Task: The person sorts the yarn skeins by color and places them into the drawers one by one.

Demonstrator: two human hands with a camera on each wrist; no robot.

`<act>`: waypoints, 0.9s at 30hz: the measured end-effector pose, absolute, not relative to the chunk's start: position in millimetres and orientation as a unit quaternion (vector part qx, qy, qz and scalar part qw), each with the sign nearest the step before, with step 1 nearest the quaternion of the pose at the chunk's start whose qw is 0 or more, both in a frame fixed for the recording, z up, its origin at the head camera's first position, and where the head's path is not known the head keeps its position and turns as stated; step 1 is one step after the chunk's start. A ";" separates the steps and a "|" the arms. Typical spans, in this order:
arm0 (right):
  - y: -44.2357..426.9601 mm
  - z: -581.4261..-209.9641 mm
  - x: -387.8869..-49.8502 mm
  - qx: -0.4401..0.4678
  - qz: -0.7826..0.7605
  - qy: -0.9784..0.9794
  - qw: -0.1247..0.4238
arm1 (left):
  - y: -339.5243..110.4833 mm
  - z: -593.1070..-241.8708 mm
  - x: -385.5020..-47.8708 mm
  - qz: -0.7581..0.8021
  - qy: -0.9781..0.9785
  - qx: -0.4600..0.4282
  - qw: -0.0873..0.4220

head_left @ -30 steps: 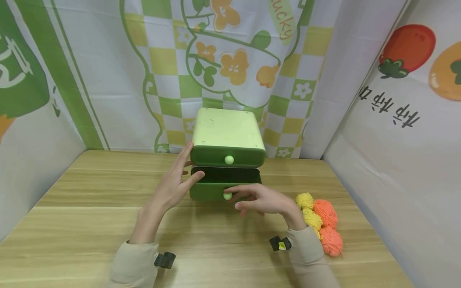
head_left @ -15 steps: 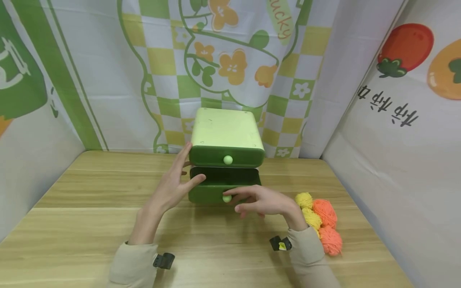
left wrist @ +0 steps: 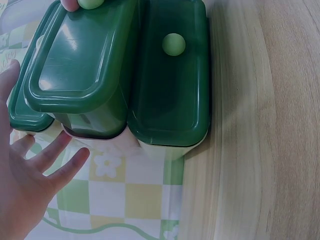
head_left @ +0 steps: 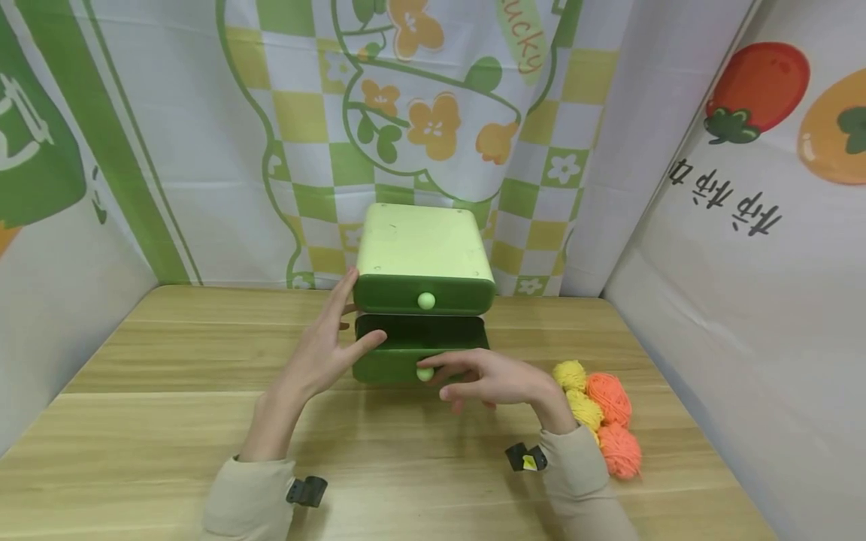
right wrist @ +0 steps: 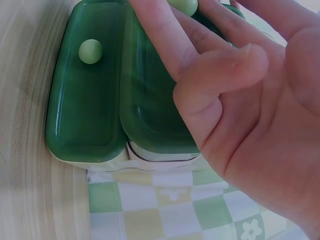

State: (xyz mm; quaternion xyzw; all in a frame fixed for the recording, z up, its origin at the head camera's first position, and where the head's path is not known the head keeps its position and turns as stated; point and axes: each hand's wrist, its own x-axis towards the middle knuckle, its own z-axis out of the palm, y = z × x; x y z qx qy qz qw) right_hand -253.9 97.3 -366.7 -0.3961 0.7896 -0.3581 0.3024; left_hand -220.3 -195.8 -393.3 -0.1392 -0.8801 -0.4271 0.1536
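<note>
Clearly, the right grip pinches a smooth, round knob, left grip spread.

cabinet, pale green top; closed drawer, dark green front; open drawer, just below; left hand, fingers along cabinet's left side; right hand, fingers holding open drawer's round knob; yellow yarn balls beside two orange yarn balls, wooden table; patterned curtain, behind
</note>
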 end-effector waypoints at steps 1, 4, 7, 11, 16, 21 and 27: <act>97.3 -366.2 -253.4 -0.395 -0.358 0.790 0.304 | -195.8 -393.4 -220.3 -0.427 -0.880 -0.139 0.154; 97.5 -365.0 -252.2 -0.392 -0.359 0.790 0.307 | -195.8 -393.2 -220.1 -0.427 -0.880 -0.139 0.155; 97.6 -364.8 -251.6 -0.391 -0.360 0.789 0.309 | -196.1 -392.9 -219.9 -0.425 -0.881 -0.138 0.155; 97.6 -364.9 -251.7 -0.393 -0.358 0.788 0.311 | -196.4 -392.7 -219.5 -0.423 -0.882 -0.136 0.153; 99.8 -363.2 -251.7 -0.397 -0.355 0.789 0.307 | -196.2 -392.9 -220.2 -0.422 -0.884 -0.134 0.151; 106.7 -357.1 -250.5 -0.388 -0.355 0.802 0.284 | -196.2 -393.8 -220.5 -0.419 -0.886 -0.131 0.149; 117.6 -349.3 -249.6 -0.395 -0.356 0.813 0.238 | -197.0 -393.8 -220.4 -0.423 -0.885 -0.128 0.146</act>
